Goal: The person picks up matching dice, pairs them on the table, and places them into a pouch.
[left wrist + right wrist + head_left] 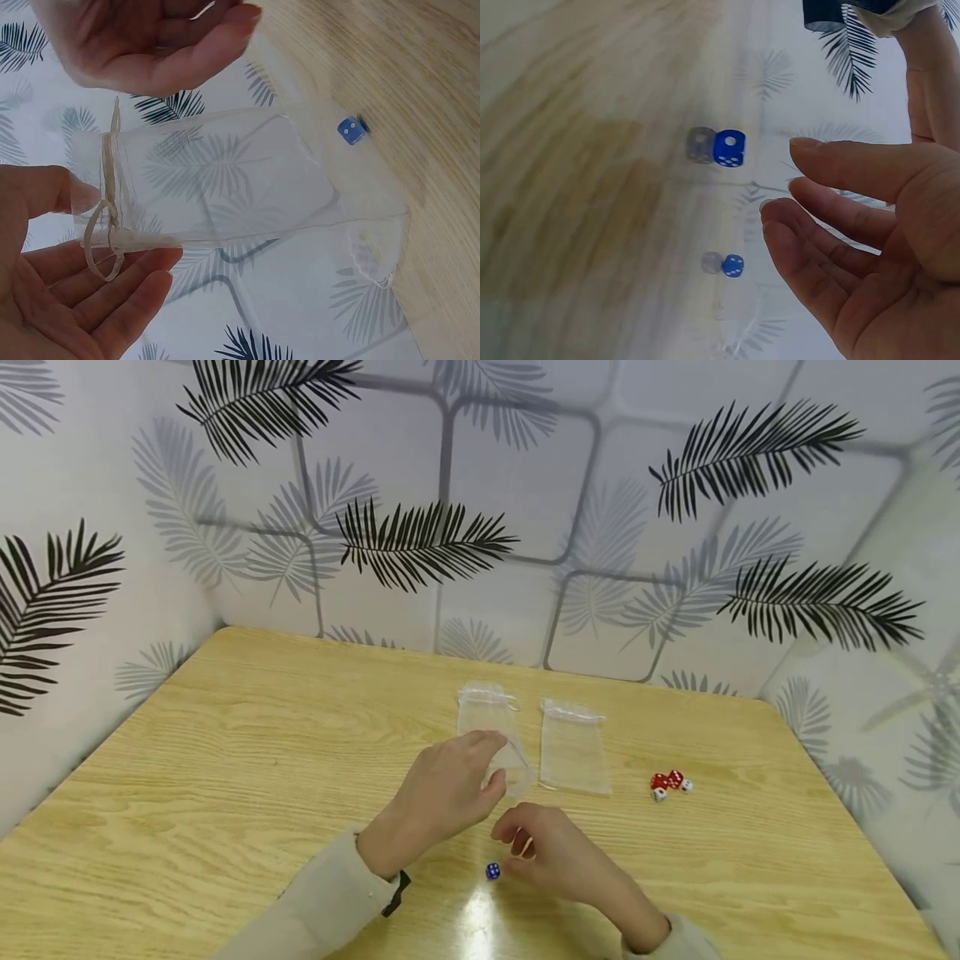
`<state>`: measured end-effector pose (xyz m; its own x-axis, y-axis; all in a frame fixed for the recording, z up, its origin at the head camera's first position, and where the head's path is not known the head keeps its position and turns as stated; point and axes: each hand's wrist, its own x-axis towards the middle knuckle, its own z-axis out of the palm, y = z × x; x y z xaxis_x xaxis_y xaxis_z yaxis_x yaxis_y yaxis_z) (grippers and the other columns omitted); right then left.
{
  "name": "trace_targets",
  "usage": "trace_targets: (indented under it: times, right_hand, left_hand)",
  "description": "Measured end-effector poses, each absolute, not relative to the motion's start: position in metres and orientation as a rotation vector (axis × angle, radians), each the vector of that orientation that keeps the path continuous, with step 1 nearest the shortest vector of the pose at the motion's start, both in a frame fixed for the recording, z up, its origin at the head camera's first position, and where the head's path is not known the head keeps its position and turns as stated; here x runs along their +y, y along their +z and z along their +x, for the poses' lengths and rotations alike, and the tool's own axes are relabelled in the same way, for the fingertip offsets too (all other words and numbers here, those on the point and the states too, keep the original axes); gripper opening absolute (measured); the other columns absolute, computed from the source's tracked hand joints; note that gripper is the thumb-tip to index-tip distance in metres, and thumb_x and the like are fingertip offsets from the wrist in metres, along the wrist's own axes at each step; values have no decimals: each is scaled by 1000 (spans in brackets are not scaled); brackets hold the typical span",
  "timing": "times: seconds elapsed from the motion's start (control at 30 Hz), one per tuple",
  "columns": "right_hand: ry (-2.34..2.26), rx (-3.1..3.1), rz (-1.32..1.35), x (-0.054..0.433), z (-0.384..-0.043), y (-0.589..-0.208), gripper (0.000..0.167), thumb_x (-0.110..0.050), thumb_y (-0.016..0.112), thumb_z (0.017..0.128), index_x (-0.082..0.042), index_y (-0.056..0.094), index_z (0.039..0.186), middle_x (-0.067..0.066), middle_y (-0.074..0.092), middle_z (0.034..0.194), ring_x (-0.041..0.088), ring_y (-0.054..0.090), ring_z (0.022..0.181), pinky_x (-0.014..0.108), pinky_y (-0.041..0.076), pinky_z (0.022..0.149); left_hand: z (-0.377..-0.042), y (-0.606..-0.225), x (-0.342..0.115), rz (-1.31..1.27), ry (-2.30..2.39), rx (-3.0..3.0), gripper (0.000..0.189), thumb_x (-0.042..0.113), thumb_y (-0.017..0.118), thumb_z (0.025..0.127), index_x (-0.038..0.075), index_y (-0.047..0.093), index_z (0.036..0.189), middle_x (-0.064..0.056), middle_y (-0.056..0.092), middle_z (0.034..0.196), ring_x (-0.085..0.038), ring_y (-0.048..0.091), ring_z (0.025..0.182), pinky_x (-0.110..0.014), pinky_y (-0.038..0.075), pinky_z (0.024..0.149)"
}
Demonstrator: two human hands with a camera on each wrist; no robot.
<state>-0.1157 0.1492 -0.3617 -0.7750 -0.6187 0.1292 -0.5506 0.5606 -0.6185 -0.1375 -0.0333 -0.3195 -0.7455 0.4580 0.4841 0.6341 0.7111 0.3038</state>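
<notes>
My left hand [442, 789] holds a sheer white drawstring pouch [217, 180] near its gathered mouth, thumb on one side and fingers on the other. The see-through pouch hangs over the table, with a loop of cord at the gathers. My right hand [558, 852] hovers just right of it, fingers loosely bent and nothing between them and the thumb. Close to its fingertips, a blue die [492, 871] with white pips rests on the tabletop. A second blue die [733, 265] shows farther off in the right wrist view.
Two more sheer pouches lie flat on the wooden table [225, 760]: one pouch [480, 706] behind my left hand, another pouch [573, 747] to its right. Red dice [667, 780] and white dice [659, 794] sit together at the right. A leaf-patterned wall [510, 593] stands behind.
</notes>
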Motion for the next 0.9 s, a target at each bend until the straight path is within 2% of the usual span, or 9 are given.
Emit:
trace_targets:
  times: [0.23,0.4,0.6,0.9]
  right_hand:
    - [-997,2581,-981,141,-118,-369,22,2,76,70,-3,66,89,2,64,78,2,54,67,18,49,63]
    - [-952,2514,-965,138,-119,-371,15,1,76,74,-9,68,82,-6,61,71,-3,47,63,16,46,60]
    - [-933,2498,-987,137,-119,-371,12,5,72,77,-6,69,81,-3,65,73,-4,49,63,15,47,61]
    - [-935,2596,-896,139,-118,-365,11,7,66,78,-2,70,83,1,66,73,-1,51,62,16,47,58]
  left_hand:
    - [-137,-319,-33,-855,-671,-2544,30,14,63,87,2,65,113,-13,68,115,-23,68,71,-23,47,48]
    - [-137,-319,-33,-851,-669,-2548,27,11,60,88,1,65,113,-13,68,114,-22,68,71,-23,45,47]
    - [-137,-318,-33,-839,-678,-2563,25,8,57,90,1,66,111,-13,69,112,-24,69,79,-25,49,51]
    - [-138,-319,-33,-843,-654,-2550,25,8,57,90,0,66,111,-14,69,112,-23,69,76,-24,48,50]
